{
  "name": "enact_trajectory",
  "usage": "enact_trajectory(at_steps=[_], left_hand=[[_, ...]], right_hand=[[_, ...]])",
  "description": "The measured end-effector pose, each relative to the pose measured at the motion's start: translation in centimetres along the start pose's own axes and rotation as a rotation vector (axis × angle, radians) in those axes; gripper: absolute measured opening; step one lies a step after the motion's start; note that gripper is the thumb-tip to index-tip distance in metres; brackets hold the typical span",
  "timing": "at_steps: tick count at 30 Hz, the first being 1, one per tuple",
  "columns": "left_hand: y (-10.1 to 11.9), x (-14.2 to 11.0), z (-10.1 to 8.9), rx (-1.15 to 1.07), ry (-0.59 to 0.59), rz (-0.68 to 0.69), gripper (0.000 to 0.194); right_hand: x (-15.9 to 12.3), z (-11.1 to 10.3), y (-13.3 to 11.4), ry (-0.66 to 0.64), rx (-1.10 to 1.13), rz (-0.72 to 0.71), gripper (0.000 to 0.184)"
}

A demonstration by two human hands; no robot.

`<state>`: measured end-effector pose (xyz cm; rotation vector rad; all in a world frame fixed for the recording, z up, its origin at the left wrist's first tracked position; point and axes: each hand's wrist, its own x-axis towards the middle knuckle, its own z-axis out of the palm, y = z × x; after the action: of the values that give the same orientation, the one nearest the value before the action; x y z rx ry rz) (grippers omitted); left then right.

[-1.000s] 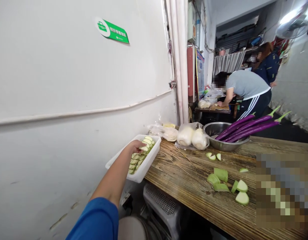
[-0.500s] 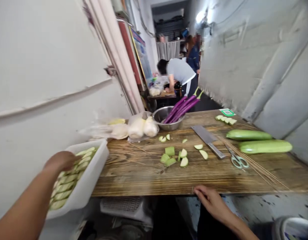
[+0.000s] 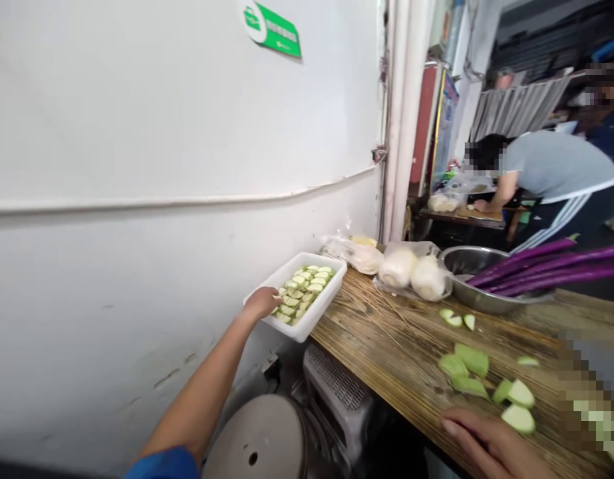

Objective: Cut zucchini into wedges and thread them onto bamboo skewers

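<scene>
The left hand (image 3: 263, 303) is at the rim of the white tub (image 3: 317, 318), beside green-edged slices (image 3: 304, 293). The right hand (image 3: 491, 440) is by the counter (image 3: 369, 342); I cannot tell either grip.

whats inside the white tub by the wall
The white tub holds rows of pale, green-edged slices. The left hand, over the tub's near-left rim, hides whatever lies directly behind it. The floor beneath the slices is covered too.

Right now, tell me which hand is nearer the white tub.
Left. The left hand is at the tub's near left corner; the right hand is well to its right, by the table's front edge.
</scene>
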<state>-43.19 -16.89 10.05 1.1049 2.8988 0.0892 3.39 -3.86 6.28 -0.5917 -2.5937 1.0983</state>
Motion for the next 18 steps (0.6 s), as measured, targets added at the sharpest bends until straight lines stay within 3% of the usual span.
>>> enact_trajectory(at_steps=[3, 6, 10, 13, 18], left_hand=[[-1.4, 0.0, 0.9, -0.028, 0.074, -0.04, 0.04], [-2.4, 0.2, 1.4, -0.063, 0.144, -0.054, 0.04], [-2.7, 1.0, 2.3, -0.131, 0.085, 0.001, 0.026], [-2.0, 1.6, 3.0, -0.172, 0.044, 0.041, 0.025], [-1.1, 2.6, 3.6, -0.227, -0.02, 0.074, 0.026]], right_hand=[[7.9, 0.2, -3.9, -0.07, -0.104, -0.153, 0.03], [16.4, 1.8, -6.5, -0.016, -0.241, -0.342, 0.029], [26.0, 5.5, -8.7, -0.099, -0.582, -0.341, 0.03], [30.1, 8.0, -9.5, -0.163, -0.776, -0.3, 0.029], [33.6, 9.6, -10.0, -0.305, -0.875, -0.436, 0.025]])
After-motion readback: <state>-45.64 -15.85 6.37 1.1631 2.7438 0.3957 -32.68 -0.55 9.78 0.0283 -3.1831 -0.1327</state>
